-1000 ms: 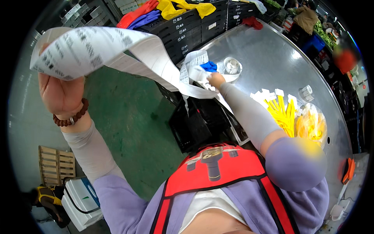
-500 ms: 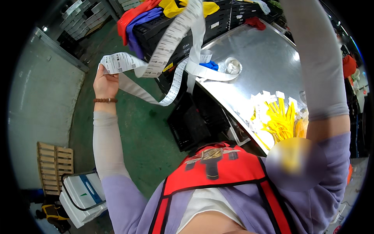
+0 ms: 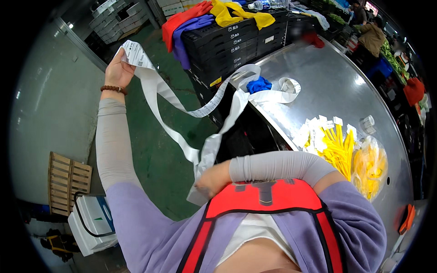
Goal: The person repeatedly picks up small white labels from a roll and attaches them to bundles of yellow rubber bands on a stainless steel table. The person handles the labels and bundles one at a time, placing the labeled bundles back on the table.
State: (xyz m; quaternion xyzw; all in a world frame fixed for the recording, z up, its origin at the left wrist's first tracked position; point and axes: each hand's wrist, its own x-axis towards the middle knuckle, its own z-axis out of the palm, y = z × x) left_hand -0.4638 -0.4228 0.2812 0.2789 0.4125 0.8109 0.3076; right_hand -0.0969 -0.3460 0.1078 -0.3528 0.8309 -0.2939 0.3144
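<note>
A long strip of white printed labels (image 3: 160, 86) hangs in loops in front of me. My left hand (image 3: 119, 72), raised at the left, pinches its upper end between thumb and fingers. Low in front of my red apron (image 3: 268, 195), my right hand (image 3: 213, 181) is closed around a lower stretch of the strip; motion blurs its fingers. The strip also runs over the metal table's edge to a partly unrolled label roll (image 3: 289, 86). Beside that stretch lies a crumpled blue item (image 3: 259, 85).
On the metal table (image 3: 327, 82) lie yellow strips with white tags (image 3: 334, 141), a clear bag of yellow pieces (image 3: 369, 166) and a small roll (image 3: 368, 123). Gloves (image 3: 186, 22) drape over stacked black crates (image 3: 227, 41). A white cooler box (image 3: 91, 223) and wooden pallet (image 3: 68, 182) stand left.
My right arm has swung down from the upper right to my apron, bringing part of the label strip with it. My left hand has shifted slightly, still holding the strip.
</note>
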